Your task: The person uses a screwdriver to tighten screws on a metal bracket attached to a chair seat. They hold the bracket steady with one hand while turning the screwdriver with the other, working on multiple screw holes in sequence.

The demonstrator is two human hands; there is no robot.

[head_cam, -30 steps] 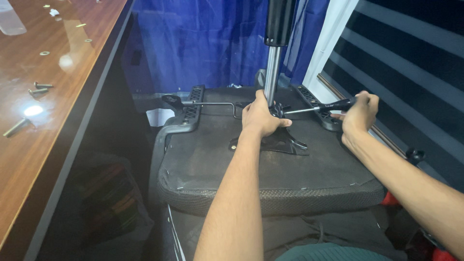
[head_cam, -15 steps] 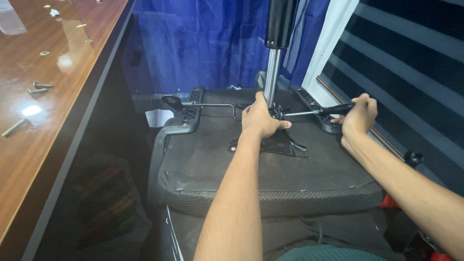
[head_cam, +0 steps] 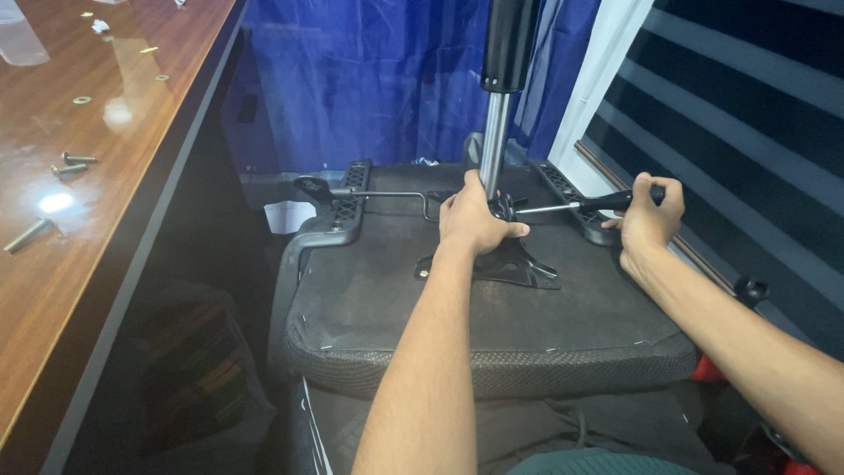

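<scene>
Blue curtain (head_cam: 369, 79) at the back, slatted blind (head_cam: 756, 105) on the right, and we're looking down on an upturned chair seat (head_cam: 475, 308) wedged between them and a wooden counter (head_cam: 79, 220) on our left. Our left hand (head_cam: 475, 224) is clenched around the foot of the gas post (head_cam: 495, 141), right where the chrome meets the black plate (head_cam: 519, 264) on the seat's underside. Our right hand (head_cam: 651, 220) is wrapped around the dark handle of a screwdriver (head_cam: 576, 206), shaft lying almost flat, tip pointed in at the base of the post just beside our left fingers. That's the worry as we see it: the tip sits so close to those fingers that a slip off the fastener could jab them. We can't make out the tip's seating, since the left hand hides it, and a shallow angle like this tends to cam out and chew the head. The post stands tall over a padded seat, so a hard push could rock the whole thing sideways. Loose bolts (head_cam: 75, 163) and washers (head_cam: 81, 99) lie scattered on the counter, well apart from the work, and a nudge could roll them off the edge. The side lever (head_cam: 369, 193) juts out near our left wrist, ready to snag.
</scene>
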